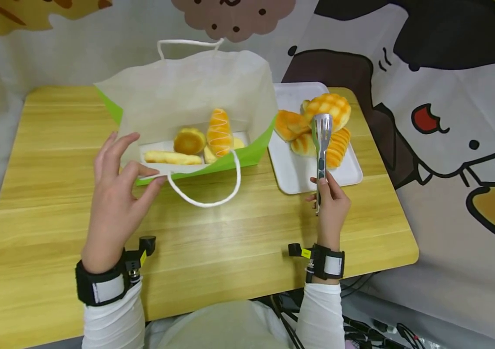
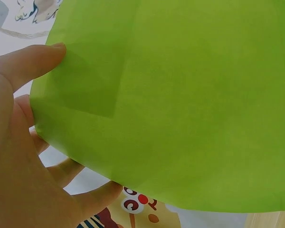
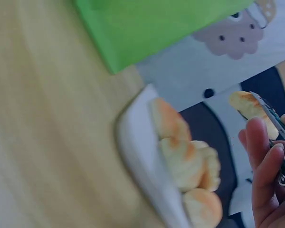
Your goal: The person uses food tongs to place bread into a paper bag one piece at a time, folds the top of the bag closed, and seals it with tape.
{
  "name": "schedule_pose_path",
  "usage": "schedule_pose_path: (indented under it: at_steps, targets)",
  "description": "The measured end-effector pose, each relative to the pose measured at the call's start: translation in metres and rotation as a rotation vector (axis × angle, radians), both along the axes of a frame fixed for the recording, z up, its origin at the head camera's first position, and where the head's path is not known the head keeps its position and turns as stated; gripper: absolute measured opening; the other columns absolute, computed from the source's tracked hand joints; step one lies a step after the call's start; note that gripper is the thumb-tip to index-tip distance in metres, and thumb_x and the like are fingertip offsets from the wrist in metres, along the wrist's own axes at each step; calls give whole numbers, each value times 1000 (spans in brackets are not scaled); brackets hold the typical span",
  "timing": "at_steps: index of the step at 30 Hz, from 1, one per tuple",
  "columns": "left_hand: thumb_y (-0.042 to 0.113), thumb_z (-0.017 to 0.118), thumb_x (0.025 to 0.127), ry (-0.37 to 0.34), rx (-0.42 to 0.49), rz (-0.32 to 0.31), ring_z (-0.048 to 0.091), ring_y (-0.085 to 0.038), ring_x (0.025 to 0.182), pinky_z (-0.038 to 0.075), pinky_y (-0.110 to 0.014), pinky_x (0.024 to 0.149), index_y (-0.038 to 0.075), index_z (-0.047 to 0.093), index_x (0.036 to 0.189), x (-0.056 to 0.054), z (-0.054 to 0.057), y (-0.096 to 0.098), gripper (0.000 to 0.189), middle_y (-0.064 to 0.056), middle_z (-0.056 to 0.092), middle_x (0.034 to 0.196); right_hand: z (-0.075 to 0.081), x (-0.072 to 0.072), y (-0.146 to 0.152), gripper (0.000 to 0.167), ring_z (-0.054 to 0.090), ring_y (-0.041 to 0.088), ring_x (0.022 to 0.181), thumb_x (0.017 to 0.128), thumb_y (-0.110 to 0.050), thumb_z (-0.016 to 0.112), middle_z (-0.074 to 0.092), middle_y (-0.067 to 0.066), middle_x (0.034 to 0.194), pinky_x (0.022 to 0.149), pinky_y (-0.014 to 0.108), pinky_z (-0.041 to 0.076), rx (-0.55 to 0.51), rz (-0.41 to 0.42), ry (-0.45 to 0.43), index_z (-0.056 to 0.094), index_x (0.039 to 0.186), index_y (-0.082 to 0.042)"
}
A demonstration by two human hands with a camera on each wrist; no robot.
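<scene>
My left hand [image 1: 116,194] holds the front rim of a green paper bag [image 1: 247,150] at its left side. In the left wrist view the thumb [image 2: 42,59] lies on the green outside, and the other fingers pass behind the edge. Inside the bag lie a round brown-topped bun [image 1: 188,141], an icing-striped bread [image 1: 219,133] and a breadstick [image 1: 172,157], among others. My right hand [image 1: 332,203] grips metal tongs [image 1: 322,138] over the tray. Their tips overlap a crosshatched bun [image 1: 334,107]; in the right wrist view a bread [image 3: 251,108] shows at the tips, apart from the pile.
A white tray [image 1: 288,179] stands right of the bag, bearing a golden bread [image 1: 290,125] and a ridged bread [image 1: 338,148]. One white rope handle [image 1: 204,203] droops over the bag's front. The wooden table [image 1: 212,252] meets a cartoon-printed curtain [image 1: 439,87] behind.
</scene>
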State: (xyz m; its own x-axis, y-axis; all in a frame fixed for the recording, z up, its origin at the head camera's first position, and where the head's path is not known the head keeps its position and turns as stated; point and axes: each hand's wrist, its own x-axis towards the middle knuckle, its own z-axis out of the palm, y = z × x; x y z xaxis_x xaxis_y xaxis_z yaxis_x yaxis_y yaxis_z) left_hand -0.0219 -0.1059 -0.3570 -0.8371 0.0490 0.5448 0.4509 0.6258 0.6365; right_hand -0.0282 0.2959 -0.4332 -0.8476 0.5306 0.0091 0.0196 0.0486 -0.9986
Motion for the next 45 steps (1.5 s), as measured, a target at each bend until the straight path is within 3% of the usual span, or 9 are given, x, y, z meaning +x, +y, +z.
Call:
schedule_pose_path:
  at_steps: [16, 23, 29, 31, 38, 45]
  targets:
    - [1, 81, 79, -4, -2, 1, 24, -40, 150, 16, -56, 124, -2, 63, 82, 1, 1, 1, 18, -18, 45, 150, 85, 22, -6, 36, 61, 17, 48, 94, -18, 69, 76, 11, 94, 41, 18, 45, 44, 71, 206, 68, 128, -7]
    - [2, 81, 79, 0, -1, -1, 24, -39, 151, 16, -56, 124, -2, 63, 82, 2, 1, -1, 19, -18, 45, 150, 111, 28, -18, 34, 60, 18, 47, 95, -6, 66, 76, 13, 90, 40, 20, 43, 74, 219, 257, 66, 128, 2]
    - [3, 81, 79, 7, -10, -12, 24, -39, 151, 15, -56, 124, -1, 63, 83, 2, 0, -2, 19, -18, 45, 150, 126, 27, -29, 33, 61, 18, 49, 94, -3, 65, 76, 9, 89, 43, 20, 44, 143, 379, 201, 66, 127, 3]
    - [3, 81, 79, 13, -9, -17, 24, -39, 151, 15, -56, 124, -1, 63, 83, 2, 0, -2, 19, -18, 46, 150, 131, 25, -31, 34, 62, 18, 51, 95, -5, 66, 77, 6, 90, 44, 19, 45, 204, 427, 164, 66, 128, 0]
    - [3, 82, 78, 26, -10, -24, 25, -41, 150, 16, -58, 124, 0, 64, 84, 3, -2, -2, 19, -18, 46, 150, 146, 18, -38, 32, 61, 15, 56, 97, -16, 66, 74, -10, 90, 47, 24, 45, 585, 557, 15, 69, 129, -17]
    - [4, 82, 78, 30, -22, -28, 25, -43, 149, 16, -59, 123, 2, 64, 85, 5, -3, -3, 19, -17, 46, 150, 161, 4, -45, 31, 56, 10, 52, 95, -19, 69, 70, -3, 72, 42, 22, 40, 831, 688, -1, 71, 126, -17]
